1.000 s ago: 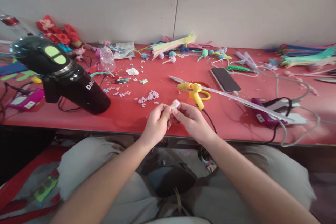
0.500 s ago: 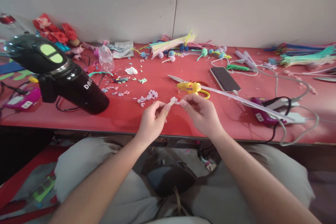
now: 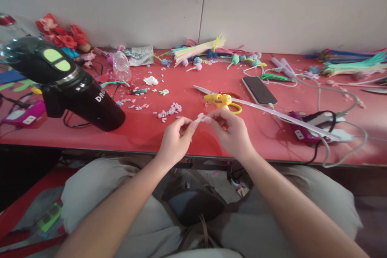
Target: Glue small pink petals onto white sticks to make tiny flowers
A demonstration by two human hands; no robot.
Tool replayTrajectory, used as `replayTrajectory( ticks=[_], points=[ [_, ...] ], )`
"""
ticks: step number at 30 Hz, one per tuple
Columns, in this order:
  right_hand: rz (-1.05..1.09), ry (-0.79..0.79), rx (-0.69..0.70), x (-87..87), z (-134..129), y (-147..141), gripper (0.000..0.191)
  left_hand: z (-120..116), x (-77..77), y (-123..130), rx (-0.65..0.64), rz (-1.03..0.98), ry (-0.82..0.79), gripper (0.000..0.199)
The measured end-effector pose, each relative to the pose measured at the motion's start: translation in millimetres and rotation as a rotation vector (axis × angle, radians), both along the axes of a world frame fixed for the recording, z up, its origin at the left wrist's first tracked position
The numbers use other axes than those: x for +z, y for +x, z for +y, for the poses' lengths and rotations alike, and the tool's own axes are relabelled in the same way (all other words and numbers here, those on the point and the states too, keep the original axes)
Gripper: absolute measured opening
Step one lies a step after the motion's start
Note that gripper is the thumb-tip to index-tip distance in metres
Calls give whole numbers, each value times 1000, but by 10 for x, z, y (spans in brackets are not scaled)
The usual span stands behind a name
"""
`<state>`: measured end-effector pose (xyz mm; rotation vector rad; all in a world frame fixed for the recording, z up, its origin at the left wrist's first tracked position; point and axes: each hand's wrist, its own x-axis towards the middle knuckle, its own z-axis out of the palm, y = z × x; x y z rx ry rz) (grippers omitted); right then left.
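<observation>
Piece (image 3: 199, 117) over desk (image 3: 145, 135); left hand (image 3: 175, 140) pinching it tight; right hand (image 3: 232, 134), grip closed on lilac bit (image 3: 203, 119) just beside. Uneven squeeze could pop bit loose; stray knuckle might nudge glue gun (image 3: 223, 100).

Shows muted, diffuse light. Bears pale sheen on tabletop (image 3: 376, 152) right of fingers (image 3: 187, 131), glints on black tumbler (image 3: 90, 96) to their left. Stretches toward edges; blurs detail between fingers.

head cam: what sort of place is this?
Likely a craft workbench, maybe in a small workshop: a yellow glue gun on a red table, bundles of fuzzy stems along the back, and a pile of pale pink snippets.
</observation>
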<state>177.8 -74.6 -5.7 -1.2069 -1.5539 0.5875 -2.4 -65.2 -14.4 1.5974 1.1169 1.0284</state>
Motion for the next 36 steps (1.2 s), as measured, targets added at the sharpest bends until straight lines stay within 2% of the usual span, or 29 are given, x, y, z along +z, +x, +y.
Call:
replayTrajectory(
  ticks=[11, 15, 19, 22, 28, 36],
  points=[
    [-66, 65, -70, -20, -7, -4, 11, -30, 18, 20, -20, -8, -24, 37],
    [-6, 59, -103, -24, -31, -4, 11, -36, 38, 33, -3, -8, -29, 39],
    [50, 44, -58, -26, -57, -14, 9, -34, 45, 32, -6, -27, -29, 40],
    [-8, 58, -43, -18, -69, -30, 7, -30, 37, 25, -12, -30, -23, 40],
    [-147, 215, -93, -1, -79, -45, 5, -40, 31, 21, -12, -29, -35, 41],
    [-158, 232, -58, -29, -61, -27, 9, -44, 50, 27, -15, -14, -34, 39]
  ],
)
